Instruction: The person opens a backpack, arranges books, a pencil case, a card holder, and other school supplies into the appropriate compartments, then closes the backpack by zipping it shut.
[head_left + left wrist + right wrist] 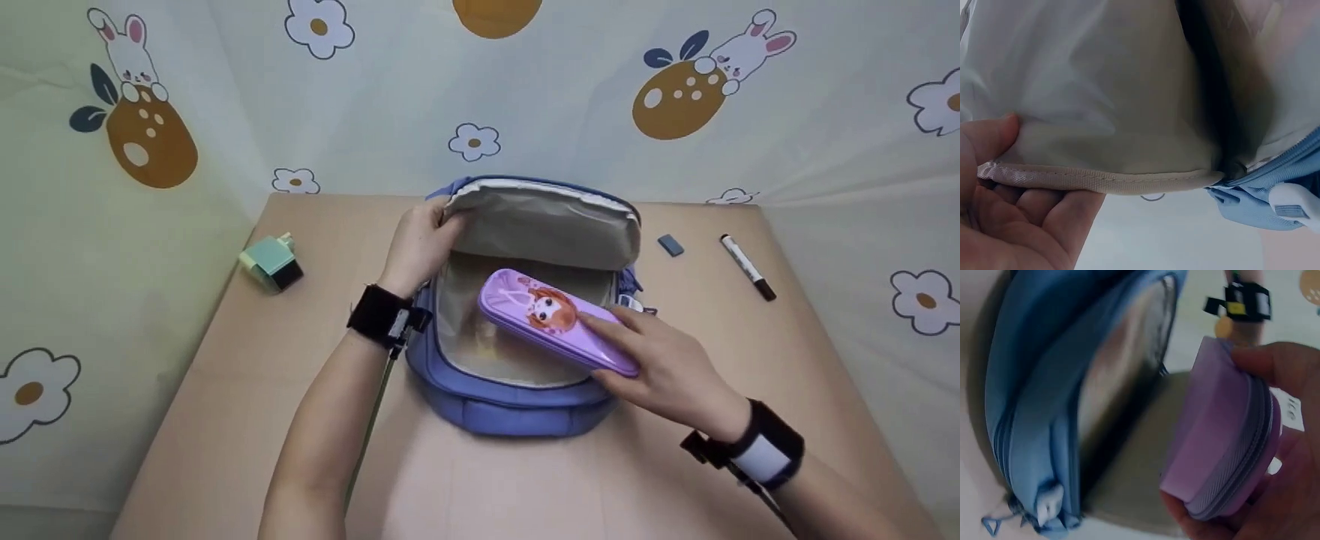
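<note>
A blue backpack (517, 412) lies with its main compartment unzipped and its grey-lined flap (547, 229) raised. My left hand (418, 251) pinches the flap's left edge; in the left wrist view the thumb is on the lining (1089, 95) and the fingers are beneath the trim. Over the opening, my right hand (675, 367) grips a purple zippered pencil case (514, 300) by its right end. The case has a cartoon girl on top and slants down to the right. Its zipper side and end (1207, 422) show in the right wrist view.
On the left of the table (247, 390) sits a small green and black object (274, 262). A dark grey eraser-like block (670, 245) and a white marker with a black cap (748, 268) lie right of the backpack. A patterned curtain (390, 97) hangs behind.
</note>
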`<control>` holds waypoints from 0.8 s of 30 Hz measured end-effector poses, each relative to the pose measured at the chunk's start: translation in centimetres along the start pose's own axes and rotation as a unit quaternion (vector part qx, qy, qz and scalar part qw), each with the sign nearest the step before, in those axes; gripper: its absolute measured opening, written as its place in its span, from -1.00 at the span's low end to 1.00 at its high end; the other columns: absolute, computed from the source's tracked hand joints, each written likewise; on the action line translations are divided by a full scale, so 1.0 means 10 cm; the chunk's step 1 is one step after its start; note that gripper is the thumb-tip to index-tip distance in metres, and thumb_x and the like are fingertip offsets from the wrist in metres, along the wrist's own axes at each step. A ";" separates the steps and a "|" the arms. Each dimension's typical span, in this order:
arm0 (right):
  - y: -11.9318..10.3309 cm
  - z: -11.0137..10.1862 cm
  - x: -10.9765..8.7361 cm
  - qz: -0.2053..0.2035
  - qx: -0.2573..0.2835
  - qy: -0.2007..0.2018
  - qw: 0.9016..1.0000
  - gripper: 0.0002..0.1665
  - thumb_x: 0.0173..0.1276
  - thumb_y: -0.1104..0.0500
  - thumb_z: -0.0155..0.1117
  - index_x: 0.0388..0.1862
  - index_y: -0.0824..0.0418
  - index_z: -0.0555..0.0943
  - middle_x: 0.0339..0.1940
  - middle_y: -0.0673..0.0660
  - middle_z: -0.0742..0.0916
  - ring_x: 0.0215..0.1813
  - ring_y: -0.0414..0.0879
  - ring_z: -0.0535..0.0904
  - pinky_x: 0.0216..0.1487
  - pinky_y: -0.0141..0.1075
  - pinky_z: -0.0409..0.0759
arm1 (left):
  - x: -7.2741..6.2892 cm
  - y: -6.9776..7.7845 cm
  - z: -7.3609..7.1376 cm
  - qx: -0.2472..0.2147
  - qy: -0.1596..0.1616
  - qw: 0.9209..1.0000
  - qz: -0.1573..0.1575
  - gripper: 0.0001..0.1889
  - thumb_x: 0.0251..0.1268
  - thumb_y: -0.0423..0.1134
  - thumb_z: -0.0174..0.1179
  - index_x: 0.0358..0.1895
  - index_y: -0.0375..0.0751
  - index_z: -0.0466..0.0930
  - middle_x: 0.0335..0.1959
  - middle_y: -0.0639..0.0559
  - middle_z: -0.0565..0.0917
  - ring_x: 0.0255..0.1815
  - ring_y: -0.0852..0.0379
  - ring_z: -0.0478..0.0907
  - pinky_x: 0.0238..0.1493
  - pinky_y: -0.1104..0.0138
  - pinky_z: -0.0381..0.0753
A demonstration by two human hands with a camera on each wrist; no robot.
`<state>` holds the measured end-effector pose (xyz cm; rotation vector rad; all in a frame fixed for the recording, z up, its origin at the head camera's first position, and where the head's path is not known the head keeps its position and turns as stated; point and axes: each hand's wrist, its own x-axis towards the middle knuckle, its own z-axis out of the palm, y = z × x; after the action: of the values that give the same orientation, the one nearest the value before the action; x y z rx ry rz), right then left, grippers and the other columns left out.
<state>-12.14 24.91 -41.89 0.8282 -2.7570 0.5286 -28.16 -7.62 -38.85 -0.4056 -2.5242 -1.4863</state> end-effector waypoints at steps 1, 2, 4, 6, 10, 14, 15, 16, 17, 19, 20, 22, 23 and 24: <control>0.00 0.05 0.06 0.009 0.000 -0.012 1.000 -0.15 0.28 -0.10 0.49 0.54 -0.11 0.42 0.37 0.31 0.56 0.24 0.24 0.57 0.10 0.16 0.61 | 0.00 0.01 0.01 0.001 0.002 1.000 0.002 -0.85 0.48 -0.22 0.20 -0.14 -0.21 0.70 -0.47 0.05 0.49 -0.39 0.13 0.42 -0.29 0.30 0.42; -0.01 0.10 0.12 0.016 -0.002 -0.023 1.000 -0.16 0.29 -0.10 0.48 0.54 -0.12 0.43 0.36 0.31 0.56 0.24 0.24 0.57 0.11 0.17 0.61 | 0.01 0.02 0.01 0.002 0.004 1.000 0.003 -0.84 0.48 -0.22 0.19 -0.12 -0.21 0.71 -0.44 0.04 0.53 -0.37 0.13 0.44 -0.27 0.29 0.44; 0.00 0.17 0.25 0.021 -0.012 -0.038 0.999 -0.17 0.30 -0.10 0.46 0.54 -0.10 0.43 0.34 0.33 0.57 0.23 0.25 0.57 0.11 0.18 0.60 | 0.01 0.03 0.01 0.000 0.008 1.000 0.006 -0.83 0.48 -0.23 0.18 -0.07 -0.19 0.72 -0.36 0.03 0.62 -0.32 0.13 0.49 -0.20 0.29 0.50; 0.02 0.24 0.38 0.021 -0.018 -0.050 0.998 -0.17 0.31 -0.08 0.45 0.54 -0.09 0.42 0.33 0.33 0.56 0.23 0.25 0.56 0.12 0.19 0.59 | 0.02 0.04 0.01 -0.003 0.009 1.000 0.008 -0.82 0.48 -0.24 0.16 -0.04 -0.18 0.73 -0.28 0.02 0.68 -0.28 0.13 0.53 -0.12 0.27 0.55; 0.14 0.38 0.63 -0.001 -0.024 -0.048 0.999 -0.18 0.29 0.00 0.46 0.53 -0.03 0.43 0.33 0.32 0.56 0.25 0.25 0.54 0.17 0.18 0.55 | 0.02 0.04 0.01 -0.007 0.005 1.000 0.010 -0.80 0.48 -0.26 0.15 -0.01 -0.17 0.74 -0.21 0.03 0.73 -0.23 0.13 0.57 -0.03 0.26 0.57; 0.28 0.51 0.80 -0.019 -0.025 -0.043 0.999 -0.16 0.28 0.04 0.46 0.54 0.00 0.40 0.36 0.31 0.53 0.27 0.26 0.51 0.23 0.17 0.50 | 0.02 0.02 0.02 -0.003 0.001 1.000 0.014 -0.83 0.49 -0.26 0.15 -0.07 -0.17 0.73 -0.37 0.05 0.62 -0.37 0.14 0.48 -0.22 0.29 0.47; 0.32 0.53 0.84 -0.019 -0.025 -0.046 0.998 -0.14 0.29 0.05 0.44 0.56 0.00 0.37 0.38 0.31 0.51 0.27 0.26 0.50 0.25 0.16 0.49 | 0.02 0.02 0.02 -0.003 0.001 1.000 0.015 -0.83 0.50 -0.25 0.15 -0.09 -0.17 0.73 -0.41 0.07 0.57 -0.41 0.15 0.44 -0.27 0.31 0.43; 0.35 0.56 0.87 -0.021 -0.025 -0.049 0.998 -0.13 0.31 0.05 0.43 0.58 0.01 0.35 0.41 0.31 0.50 0.29 0.27 0.49 0.28 0.17 0.46 | 0.01 0.02 0.02 -0.004 0.000 1.000 0.017 -0.84 0.50 -0.24 0.15 -0.12 -0.17 0.72 -0.47 0.07 0.51 -0.46 0.16 0.39 -0.33 0.31 0.38; 0.38 0.58 0.89 -0.023 -0.026 -0.053 0.998 -0.11 0.32 0.06 0.43 0.60 0.01 0.32 0.43 0.31 0.48 0.31 0.28 0.48 0.32 0.16 0.44 | 0.01 0.01 0.02 -0.006 -0.001 1.000 0.017 -0.85 0.51 -0.24 0.15 -0.16 -0.18 0.70 -0.51 0.06 0.44 -0.50 0.15 0.34 -0.38 0.30 0.33; 0.42 0.61 0.93 -0.027 -0.028 -0.057 0.998 -0.11 0.34 0.08 0.41 0.62 0.03 0.29 0.47 0.31 0.45 0.35 0.29 0.45 0.36 0.16 0.39 | 0.01 0.01 0.02 -0.008 -0.003 1.000 0.017 -0.85 0.50 -0.23 0.15 -0.17 -0.18 0.70 -0.52 0.05 0.43 -0.52 0.15 0.33 -0.40 0.30 0.31; 0.44 0.63 0.94 -0.030 -0.030 -0.057 0.998 -0.12 0.36 0.10 0.40 0.62 0.04 0.29 0.47 0.32 0.44 0.36 0.30 0.44 0.38 0.16 0.38 | 0.00 0.01 0.01 -0.007 -0.003 1.000 0.017 -0.85 0.50 -0.23 0.15 -0.16 -0.17 0.71 -0.49 0.06 0.47 -0.49 0.15 0.36 -0.37 0.31 0.33; 0.46 0.66 0.95 -0.037 -0.043 -0.047 0.997 -0.18 0.38 0.13 0.39 0.59 0.08 0.33 0.46 0.32 0.47 0.35 0.31 0.46 0.36 0.16 0.40 | -0.01 0.01 0.00 -0.007 -0.004 1.000 0.014 -0.85 0.49 -0.24 0.16 -0.15 -0.18 0.71 -0.44 0.03 0.53 -0.45 0.14 0.41 -0.34 0.31 0.37; 0.46 0.67 0.95 -0.041 -0.052 -0.040 0.997 -0.21 0.40 0.14 0.38 0.57 0.09 0.36 0.45 0.31 0.49 0.34 0.30 0.47 0.35 0.16 0.41 | -0.01 0.01 0.00 -0.005 -0.004 1.000 0.013 -0.85 0.49 -0.24 0.16 -0.15 -0.18 0.71 -0.40 0.02 0.56 -0.41 0.13 0.44 -0.31 0.30 0.39; 0.46 0.69 0.95 -0.045 -0.061 -0.029 0.997 -0.25 0.40 0.15 0.38 0.55 0.10 0.40 0.42 0.30 0.52 0.32 0.30 0.50 0.32 0.16 0.45 | -0.01 0.01 0.00 -0.004 -0.004 1.000 0.011 -0.84 0.49 -0.23 0.16 -0.13 -0.18 0.72 -0.36 0.02 0.59 -0.37 0.13 0.47 -0.28 0.30 0.41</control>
<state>-23.20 21.16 -46.60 0.9456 -2.7561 0.3211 -28.04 -7.65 -38.81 -0.4397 -2.5118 -1.4904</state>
